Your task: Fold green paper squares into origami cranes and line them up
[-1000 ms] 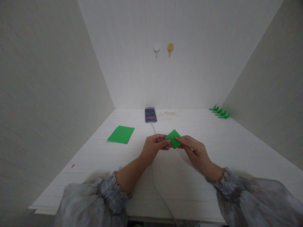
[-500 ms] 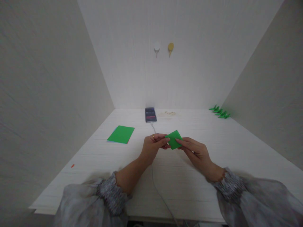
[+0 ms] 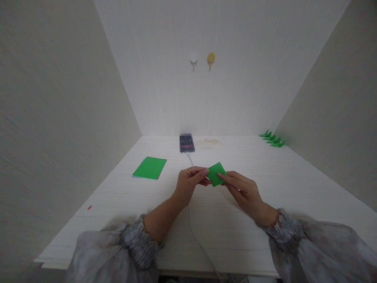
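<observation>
A small square of folded green paper [image 3: 215,169] is held up above the white table, turned like a diamond. My left hand [image 3: 191,181] pinches its left corner between thumb and fingers; a ring shows on one finger. My right hand [image 3: 244,189] grips the right side, its thumb lying across the paper's face and its other fingers behind. The fingertips behind the paper are partly hidden. Left of my hands, a stack of square paper [image 3: 150,168] lies flat, green on top with other colours peeking out at the edges.
Several folded green paper pieces [image 3: 273,139] line the back right. A dark, pixelated device [image 3: 186,143] sits at the back with a pale cable [image 3: 194,232] running toward me. An orange scrap [image 3: 90,207] lies at left. White [image 3: 193,59] and yellow [image 3: 211,58] hooks hang on the wall.
My left thumb has slid outward to the paper's left corner, uncovering more of its face. My right hand keeps its grip. The view has shifted very slightly.
</observation>
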{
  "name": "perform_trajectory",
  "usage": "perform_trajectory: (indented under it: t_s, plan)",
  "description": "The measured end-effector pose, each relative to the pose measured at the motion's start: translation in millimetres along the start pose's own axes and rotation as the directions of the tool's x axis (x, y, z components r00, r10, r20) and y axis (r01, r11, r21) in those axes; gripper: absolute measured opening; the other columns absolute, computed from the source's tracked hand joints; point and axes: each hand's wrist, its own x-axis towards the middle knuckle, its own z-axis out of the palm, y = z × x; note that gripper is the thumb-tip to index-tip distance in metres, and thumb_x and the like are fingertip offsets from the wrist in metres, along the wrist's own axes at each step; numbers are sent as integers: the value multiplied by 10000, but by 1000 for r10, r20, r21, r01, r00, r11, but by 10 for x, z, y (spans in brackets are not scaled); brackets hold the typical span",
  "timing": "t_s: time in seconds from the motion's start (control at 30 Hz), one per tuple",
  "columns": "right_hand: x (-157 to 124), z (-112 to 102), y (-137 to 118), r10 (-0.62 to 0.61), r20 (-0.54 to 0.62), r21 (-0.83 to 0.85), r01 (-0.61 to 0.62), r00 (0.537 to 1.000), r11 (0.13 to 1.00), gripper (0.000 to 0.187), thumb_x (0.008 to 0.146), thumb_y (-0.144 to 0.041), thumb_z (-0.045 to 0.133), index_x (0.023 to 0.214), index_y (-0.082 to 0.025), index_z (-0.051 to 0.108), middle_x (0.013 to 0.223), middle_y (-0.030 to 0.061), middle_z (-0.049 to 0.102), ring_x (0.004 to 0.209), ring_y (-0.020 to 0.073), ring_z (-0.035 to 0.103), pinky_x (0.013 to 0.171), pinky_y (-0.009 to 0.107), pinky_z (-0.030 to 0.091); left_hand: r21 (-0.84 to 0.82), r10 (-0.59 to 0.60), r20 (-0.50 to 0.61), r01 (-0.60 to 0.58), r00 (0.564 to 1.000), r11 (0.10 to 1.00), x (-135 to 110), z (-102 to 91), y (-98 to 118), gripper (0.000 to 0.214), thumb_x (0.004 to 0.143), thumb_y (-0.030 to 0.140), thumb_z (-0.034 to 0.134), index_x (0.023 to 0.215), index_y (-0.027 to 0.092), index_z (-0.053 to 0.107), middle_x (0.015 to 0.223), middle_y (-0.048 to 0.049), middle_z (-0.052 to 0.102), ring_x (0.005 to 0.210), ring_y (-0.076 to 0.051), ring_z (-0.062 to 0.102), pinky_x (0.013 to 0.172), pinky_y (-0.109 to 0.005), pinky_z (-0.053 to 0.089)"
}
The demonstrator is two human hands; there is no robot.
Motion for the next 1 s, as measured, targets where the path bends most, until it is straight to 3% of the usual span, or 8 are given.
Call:
perform_trajectory:
  t_s: [0.17,0.4,0.67,1.0]
  plan:
    - [1,-3,-23,7,-20,29,-7,1000,1000,362,812,-126,421,1134,-264,515,988,61,588,829,151,577,674,291,509,-34,6,18,-5,1000,999,-6,-3,-7,226,569,249,701,746,123,639,556,-8,642,493,-104,580,530,-232,459]
    - [-14,-13,-15,-14,-17,-3,14,1000,1000,384,804,-113,424,1147,-268,503,1009,56,584,843,149,578,679,284,510,-10,50,1,-50,999,999,-9,0,-11,214,591,262,684,753,126,649,522,-9,635,475,-100,570,519,-231,453]
    - [8,-20,-34,-41,-5,-78,40,999,996,373,809,-126,414,1144,-262,505,981,62,591,810,145,581,647,266,498,-16,24,-2,-24,1000,1000,-7,1,1,231,599,288,675,757,121,651,524,-15,636,482,-115,576,526,-252,464]
    - [-1,-13,-33,-55,4,-46,55,998,997,424,801,-84,413,1173,-280,472,1003,62,563,835,143,565,665,268,492,-75,21,17,-20,1000,997,-17,0,25,142,613,249,661,691,132,639,508,-6,625,479,-104,571,507,-223,435]
